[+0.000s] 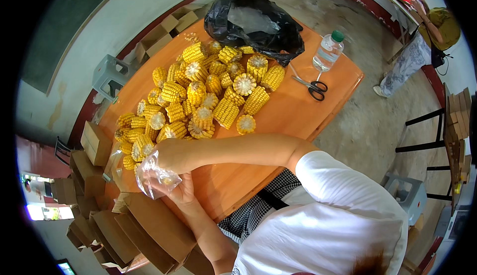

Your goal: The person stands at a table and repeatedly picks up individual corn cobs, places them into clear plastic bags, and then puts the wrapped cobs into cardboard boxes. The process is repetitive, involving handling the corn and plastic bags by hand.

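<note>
A clear plastic bag is spread between my two hands at the near left part of the orange table. My left hand grips it from below, near its edge. Over the bag's upper side is my right hand, bent down at the wrist, its fingers mostly hidden. A small yellowish bit shows through the plastic; what it is I cannot tell. Just beyond my hands lies a large heap of cut yellow corn cobs. A black plastic bag with clear plastic inside stands behind the heap.
Black-handled scissors and a green-capped clear bottle are right of the corn. Cardboard boxes crowd the table's left end. Grey plastic stools stand near the wall and behind me. A person is at the far right.
</note>
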A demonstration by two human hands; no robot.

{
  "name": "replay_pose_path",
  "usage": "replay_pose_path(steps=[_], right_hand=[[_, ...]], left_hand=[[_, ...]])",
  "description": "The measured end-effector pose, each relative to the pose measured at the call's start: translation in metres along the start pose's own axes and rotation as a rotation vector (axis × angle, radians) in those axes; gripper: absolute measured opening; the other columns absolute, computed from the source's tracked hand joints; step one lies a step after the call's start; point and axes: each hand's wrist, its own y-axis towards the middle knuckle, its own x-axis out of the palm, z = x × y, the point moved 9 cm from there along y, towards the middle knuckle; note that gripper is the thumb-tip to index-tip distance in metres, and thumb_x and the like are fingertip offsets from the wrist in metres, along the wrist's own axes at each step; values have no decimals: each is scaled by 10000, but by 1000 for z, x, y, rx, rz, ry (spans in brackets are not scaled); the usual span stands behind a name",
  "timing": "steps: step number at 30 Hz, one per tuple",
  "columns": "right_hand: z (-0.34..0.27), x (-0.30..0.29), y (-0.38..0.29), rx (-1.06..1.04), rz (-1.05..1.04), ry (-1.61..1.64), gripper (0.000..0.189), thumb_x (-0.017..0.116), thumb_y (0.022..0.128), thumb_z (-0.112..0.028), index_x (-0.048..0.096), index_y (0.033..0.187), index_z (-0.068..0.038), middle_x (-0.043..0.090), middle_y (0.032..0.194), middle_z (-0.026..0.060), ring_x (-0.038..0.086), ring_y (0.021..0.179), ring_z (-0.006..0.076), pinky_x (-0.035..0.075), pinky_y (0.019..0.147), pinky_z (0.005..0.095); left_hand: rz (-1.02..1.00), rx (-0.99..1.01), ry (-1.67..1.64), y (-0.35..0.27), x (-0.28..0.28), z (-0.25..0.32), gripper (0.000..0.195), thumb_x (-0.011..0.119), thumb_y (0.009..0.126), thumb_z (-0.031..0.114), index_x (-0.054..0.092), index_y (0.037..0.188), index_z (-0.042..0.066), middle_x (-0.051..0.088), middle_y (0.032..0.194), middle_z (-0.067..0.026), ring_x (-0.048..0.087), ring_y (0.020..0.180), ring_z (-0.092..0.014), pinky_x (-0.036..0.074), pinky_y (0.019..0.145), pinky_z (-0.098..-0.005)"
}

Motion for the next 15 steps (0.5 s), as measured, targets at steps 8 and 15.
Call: replay_pose_path(steps=[8,15], right_hand=[[-12,-21,-2,-115,149,482,191,514,896,-214,629,903,-62,659,770,120,632,705,280,476,644,379],[-6,-26,-1,-6,194,682,347,454,972,-326,614,853,-43,647,717,53,616,647,158,475,613,304]], left_hand=[[153,100,252,-3,7,3,791,670,801,474,285,1409,146,380,1379,-129,463,1209,-328,515,893,-540],[31,70,336,0,28,-8,780,626,825,494,251,1430,177,361,1401,-92,448,1231,-308,515,898,-530]])
